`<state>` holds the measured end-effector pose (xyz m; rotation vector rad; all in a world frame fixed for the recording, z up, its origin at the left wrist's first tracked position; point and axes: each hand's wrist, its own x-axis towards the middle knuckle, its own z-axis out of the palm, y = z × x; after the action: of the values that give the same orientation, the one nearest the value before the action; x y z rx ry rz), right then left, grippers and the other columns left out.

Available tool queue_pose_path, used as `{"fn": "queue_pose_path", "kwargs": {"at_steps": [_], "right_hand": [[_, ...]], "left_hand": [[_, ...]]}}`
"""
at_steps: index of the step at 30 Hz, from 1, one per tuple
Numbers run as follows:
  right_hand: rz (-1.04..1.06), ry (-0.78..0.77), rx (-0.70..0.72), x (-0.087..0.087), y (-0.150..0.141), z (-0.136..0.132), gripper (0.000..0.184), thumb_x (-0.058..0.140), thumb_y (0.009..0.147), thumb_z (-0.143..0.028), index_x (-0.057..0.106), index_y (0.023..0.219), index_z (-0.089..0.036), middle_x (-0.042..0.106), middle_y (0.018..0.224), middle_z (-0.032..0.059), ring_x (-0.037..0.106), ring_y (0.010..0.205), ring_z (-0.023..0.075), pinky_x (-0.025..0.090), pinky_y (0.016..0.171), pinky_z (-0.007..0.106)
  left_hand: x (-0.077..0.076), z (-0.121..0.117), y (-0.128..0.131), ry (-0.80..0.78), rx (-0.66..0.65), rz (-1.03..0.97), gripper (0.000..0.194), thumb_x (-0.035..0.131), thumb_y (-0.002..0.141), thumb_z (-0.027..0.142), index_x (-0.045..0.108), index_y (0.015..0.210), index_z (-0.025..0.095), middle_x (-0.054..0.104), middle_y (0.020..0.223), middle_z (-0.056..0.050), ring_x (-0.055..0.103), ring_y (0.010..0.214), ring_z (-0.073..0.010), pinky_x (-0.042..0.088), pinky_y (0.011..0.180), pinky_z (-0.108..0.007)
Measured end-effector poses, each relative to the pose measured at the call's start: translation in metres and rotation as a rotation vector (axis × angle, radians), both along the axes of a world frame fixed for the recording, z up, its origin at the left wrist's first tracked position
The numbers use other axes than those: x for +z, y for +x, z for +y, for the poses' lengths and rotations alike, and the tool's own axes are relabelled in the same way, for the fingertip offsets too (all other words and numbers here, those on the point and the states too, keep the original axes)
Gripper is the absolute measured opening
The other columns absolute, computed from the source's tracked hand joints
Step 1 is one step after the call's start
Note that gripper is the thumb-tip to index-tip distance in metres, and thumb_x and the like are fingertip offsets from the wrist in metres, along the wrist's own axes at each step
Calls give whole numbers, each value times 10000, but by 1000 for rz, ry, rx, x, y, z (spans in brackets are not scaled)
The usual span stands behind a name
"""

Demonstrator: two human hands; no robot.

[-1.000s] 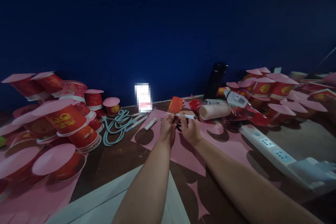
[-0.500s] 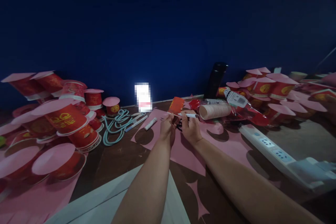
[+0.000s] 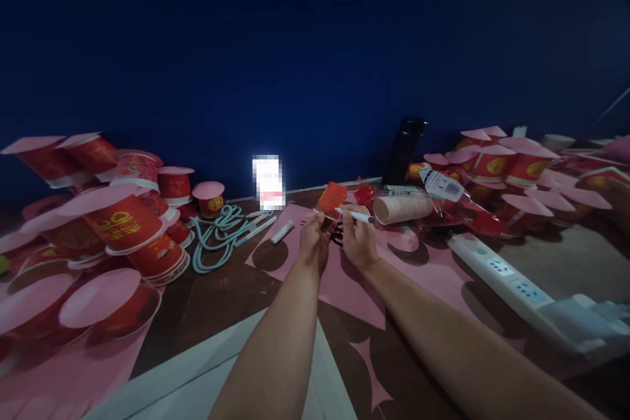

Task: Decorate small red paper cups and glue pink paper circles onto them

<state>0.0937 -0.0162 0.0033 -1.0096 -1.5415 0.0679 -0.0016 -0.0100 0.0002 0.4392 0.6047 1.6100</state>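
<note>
My left hand [image 3: 315, 235] is closed on a small red paper cup [image 3: 333, 197] with gold marks. The cup is tilted, and its pale rim shows near the fingertips. In my right hand [image 3: 359, 236] I grip a white pen [image 3: 358, 215], its tip at the cup's side. Both hands are above a pink paper sheet [image 3: 339, 298] with round holes cut in it. A white capped marker or glue tube [image 3: 282, 232] lies left of my left hand. Just right of the pen, a stack of nested paper cups [image 3: 403, 209] lies on its side.
Red cups with pink paper discs are piled at left [image 3: 123, 220] and right [image 3: 495, 164]. A coiled pale-blue cable [image 3: 216, 243], a glowing blurred screen [image 3: 268, 182], a black bottle [image 3: 404, 151], plastic wrapping [image 3: 443, 185] and a white power strip [image 3: 499, 269] surround the sheet.
The red cup has turned and leaned to the right in my left hand, so its gold writing shows less. The pen in my right hand has tilted, with its back end lower.
</note>
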Motion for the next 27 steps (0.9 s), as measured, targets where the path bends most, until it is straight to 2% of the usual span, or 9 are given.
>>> {"fn": "queue_pose_path", "kwargs": {"at_steps": [3, 9, 15, 23, 27], "right_hand": [[23, 4, 8, 1, 0, -1, 262, 410, 965, -342, 625, 1023, -203, 643, 937, 90, 615, 800, 197, 506, 750, 353], [-9, 11, 21, 1, -1, -3, 269, 405, 970, -329, 637, 1023, -205, 644, 919, 86, 608, 844, 199, 505, 806, 359], [-66, 46, 46, -1, -1, -2, 235, 423, 962, -299, 632, 998, -198, 646, 920, 85, 609, 911, 206, 493, 851, 370], [-85, 71, 34, -1, -2, -2, 201, 424, 958, -285, 600, 939, -190, 627, 900, 94, 606, 867, 210, 497, 799, 370], [-86, 85, 47, -2, -1, -1, 188, 421, 960, -277, 592, 957, -200, 632, 926, 92, 604, 906, 211, 490, 835, 374]], "left_hand": [[1, -2, 0, -2, 12, 0, 57, 653, 761, 192, 646, 779, 138, 645, 840, -42, 589, 742, -117, 465, 780, -272], [-1, -2, 0, 39, 0, 2, 112, 698, 724, 226, 652, 787, 147, 661, 863, -48, 600, 777, -125, 466, 827, -282], [-4, 1, 0, 43, -16, 4, 148, 716, 698, 231, 659, 804, 144, 665, 838, -46, 611, 780, -138, 474, 804, -285], [-7, 4, 0, 24, -6, -10, 137, 715, 708, 215, 629, 772, 129, 647, 797, -36, 609, 736, -120, 469, 804, -280], [-8, 5, 0, 32, -10, -11, 130, 709, 717, 222, 629, 779, 140, 652, 826, -42, 607, 755, -124, 471, 774, -264]]}}
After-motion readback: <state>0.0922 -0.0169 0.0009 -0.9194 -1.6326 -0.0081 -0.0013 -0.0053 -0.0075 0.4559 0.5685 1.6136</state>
